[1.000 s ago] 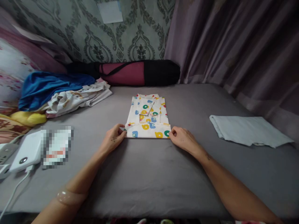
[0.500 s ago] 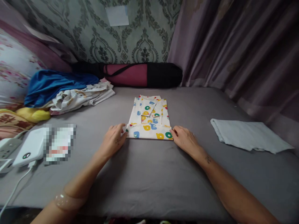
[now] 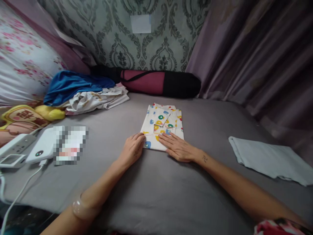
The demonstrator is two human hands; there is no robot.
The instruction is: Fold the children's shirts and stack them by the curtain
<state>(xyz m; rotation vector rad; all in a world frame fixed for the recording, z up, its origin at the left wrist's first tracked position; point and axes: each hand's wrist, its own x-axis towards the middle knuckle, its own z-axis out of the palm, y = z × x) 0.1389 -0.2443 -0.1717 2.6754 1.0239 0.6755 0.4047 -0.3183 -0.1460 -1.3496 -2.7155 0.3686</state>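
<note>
A white shirt (image 3: 150, 122) with a colourful print of ducks and rounded shapes lies folded on the grey bed sheet, its sleeve ends folded inward. Its near edge is turned up into a flat band. My left hand (image 3: 133, 147) is at the left end of that band, fingers together and closed on the edge; the thumb is partly hidden. My right hand (image 3: 178, 147) lies flat across the right part of the band, fingers stretched out and pressing on the cloth.
To the right is a folded pale grey cloth (image 3: 269, 158). A white power bank (image 3: 45, 145) with a cable, a power strip (image 3: 17, 147) and a blurred-out item sit left. Behind them are a yellow plush (image 3: 49, 112), rumpled blue clothing (image 3: 75, 85) and a long maroon-black bag (image 3: 146, 81).
My right hand has left the band's right corner, moved inward and flattened onto it. My left hand stays at the left end. The whole view has shifted, so things appear farther right.
</note>
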